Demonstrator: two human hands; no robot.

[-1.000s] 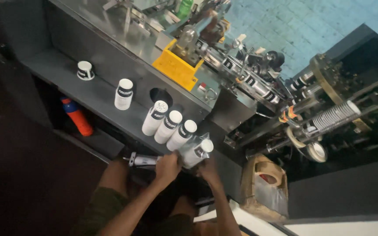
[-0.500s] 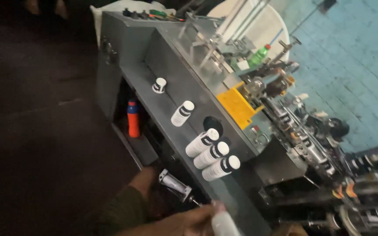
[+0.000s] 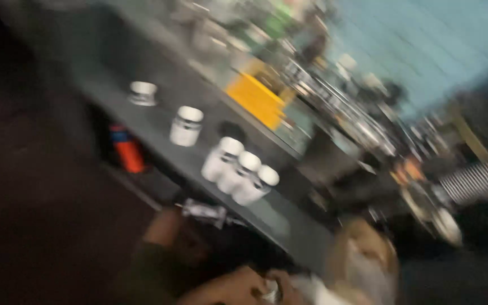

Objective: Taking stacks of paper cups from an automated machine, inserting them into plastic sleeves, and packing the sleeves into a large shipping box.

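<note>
Shelf room, left to right

Three white bottles (image 3: 239, 169) crowd my shelf (image 3: 159, 121) mid-frame; bare surface lies lower right of them, machinery (image 3: 334, 113) walls off upper right.

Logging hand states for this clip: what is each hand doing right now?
Left hand: blurred at the bottom edge, seems curled against a small white bottle; grip cannot be told.
Right hand: cannot be made out.

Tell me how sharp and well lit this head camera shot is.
Head view: motion blur smears everything; the three white bottles on the grey shelf are soft blobs, the machine behind is streaky. Left side and bottom are dark, so the hands barely show; the blue wall is brightest.
</note>
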